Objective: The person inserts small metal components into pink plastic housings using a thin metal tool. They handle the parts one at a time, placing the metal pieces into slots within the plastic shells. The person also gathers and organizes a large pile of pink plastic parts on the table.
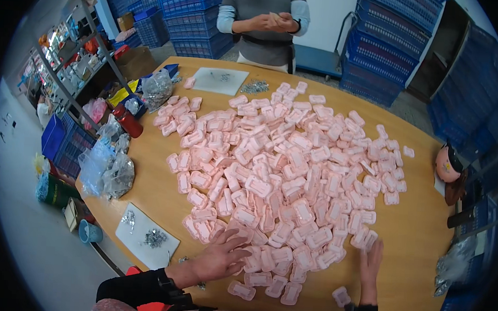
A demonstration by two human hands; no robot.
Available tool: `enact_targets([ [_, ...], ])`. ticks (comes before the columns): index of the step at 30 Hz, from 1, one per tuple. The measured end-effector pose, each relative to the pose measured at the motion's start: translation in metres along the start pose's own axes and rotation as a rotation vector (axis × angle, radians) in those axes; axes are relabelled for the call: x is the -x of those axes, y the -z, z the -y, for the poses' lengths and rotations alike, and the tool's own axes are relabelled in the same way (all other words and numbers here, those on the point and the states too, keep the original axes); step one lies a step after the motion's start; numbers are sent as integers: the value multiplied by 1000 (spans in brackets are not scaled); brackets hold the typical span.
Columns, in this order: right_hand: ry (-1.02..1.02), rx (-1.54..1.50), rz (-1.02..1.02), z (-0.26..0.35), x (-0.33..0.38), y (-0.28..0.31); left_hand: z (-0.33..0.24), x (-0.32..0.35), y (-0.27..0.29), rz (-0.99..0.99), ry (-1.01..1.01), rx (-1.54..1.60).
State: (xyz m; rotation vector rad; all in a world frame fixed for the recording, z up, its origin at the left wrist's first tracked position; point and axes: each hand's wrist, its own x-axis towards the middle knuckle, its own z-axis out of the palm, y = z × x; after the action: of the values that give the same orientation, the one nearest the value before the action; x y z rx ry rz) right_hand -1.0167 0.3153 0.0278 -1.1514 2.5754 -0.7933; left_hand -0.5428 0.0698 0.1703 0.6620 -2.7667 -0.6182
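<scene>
A large heap of small pink plastic trays (297, 208), rounded and rectangular with a hollow middle, covers the centre of the wooden table. My left hand (218, 259) is open, palm down with fingers spread, over the near-left edge of the heap. Its fingers reach onto the closest pieces, and I cannot tell how firmly they touch. At the near-right edge, my right hand (371, 264) has its fingers stretched out against an outer pink piece (370, 239). One loose pink piece (341, 296) lies apart, beside my right wrist.
A white board (162, 245) with small silvery parts lies at the left edge. Plastic bags (117, 174) and a red bottle (128, 121) stand beyond it. Across the table (408, 237), a person (267, 30) holds something small near another white board (219, 81). Blue crates (387, 41) are stacked behind.
</scene>
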Motion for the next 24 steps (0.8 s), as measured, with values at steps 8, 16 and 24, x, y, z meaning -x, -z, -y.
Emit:
enact_targets([
  [8, -211, -323, -123, -55, 212, 19, 32, 64, 28, -48, 116, -26],
  [16, -457, 58, -283, 23, 176, -111, 10, 87, 27, 53, 129, 56],
  [24, -486, 149, -241, 111, 89, -138, -2, 89, -3, 162, 22, 158],
])
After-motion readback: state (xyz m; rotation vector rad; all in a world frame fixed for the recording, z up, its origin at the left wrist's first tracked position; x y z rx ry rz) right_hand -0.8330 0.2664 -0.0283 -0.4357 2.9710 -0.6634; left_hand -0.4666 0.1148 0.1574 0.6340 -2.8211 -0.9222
